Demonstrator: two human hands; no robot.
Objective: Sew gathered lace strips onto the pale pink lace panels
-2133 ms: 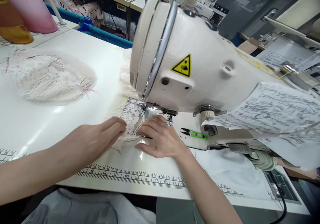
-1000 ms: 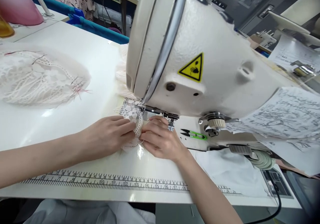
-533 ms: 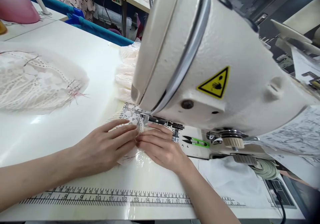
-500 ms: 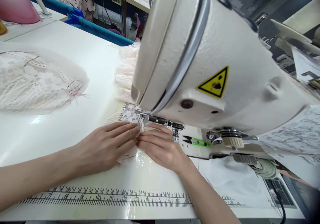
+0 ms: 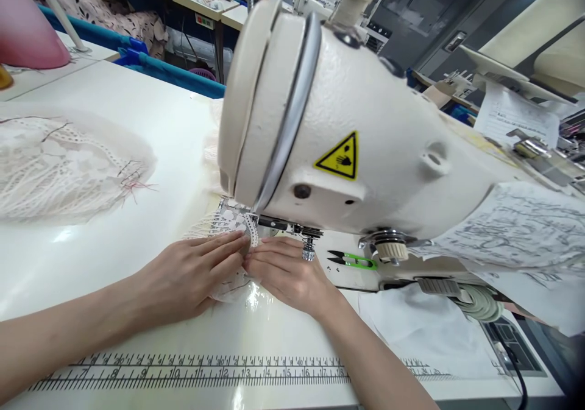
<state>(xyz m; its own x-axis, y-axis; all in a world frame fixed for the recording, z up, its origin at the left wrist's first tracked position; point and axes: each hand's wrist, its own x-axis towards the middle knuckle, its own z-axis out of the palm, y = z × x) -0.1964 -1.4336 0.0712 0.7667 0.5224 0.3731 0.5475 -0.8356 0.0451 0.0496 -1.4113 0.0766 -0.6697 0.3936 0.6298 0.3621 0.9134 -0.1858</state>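
White lace fabric (image 5: 230, 220) with a scalloped trim lies under the presser foot area of a cream sewing machine (image 5: 274, 123). My left hand (image 5: 187, 273) rests flat on the lace, its fingers stretched out and side by side. From the right, my right hand (image 5: 287, 273) meets the left fingertips at the trim, its fingers bent together over the lace edge; its thumb is hidden. Part of the lace shows below the hands, on the table. The needle cannot be made out behind the machine head.
Another lace piece (image 5: 68, 166) with loose red and dark threads lies at left. Green thread snips (image 5: 354, 260) lie right of my right hand. A printed ruler (image 5: 196, 373) runs along the table's front. White cloth (image 5: 411, 318) lies at the right.
The camera view has shifted, so the machine head appears further left and more of the room shows behind it. Both hands stay on the lace in nearly the same pose.
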